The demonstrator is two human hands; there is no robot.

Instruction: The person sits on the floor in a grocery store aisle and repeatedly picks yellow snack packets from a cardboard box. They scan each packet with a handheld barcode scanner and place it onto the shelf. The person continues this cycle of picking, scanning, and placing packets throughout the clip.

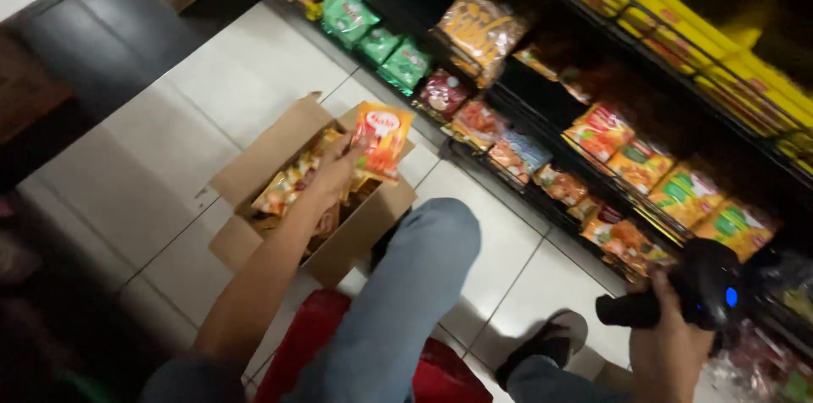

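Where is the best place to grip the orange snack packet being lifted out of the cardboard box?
Probably at its lower edge, from the box side. The left hand already pinches the orange snack packet there, fingers at its lower left corner. The packet is flat and stands upright above the cardboard box, so a pinch across the sealed edge suits it.

Our left hand (339, 168) lifts an orange snack packet (382, 139) above the open cardboard box (254, 168). Our right hand (669, 344) grips a black scanner (699, 291) near the shelf (542, 200).

Shop aisle, dimly lit

Pale floor tiles (246, 90) are being crossed by dark shadow; black wire shelves (542, 128) are being filled with snack packets.
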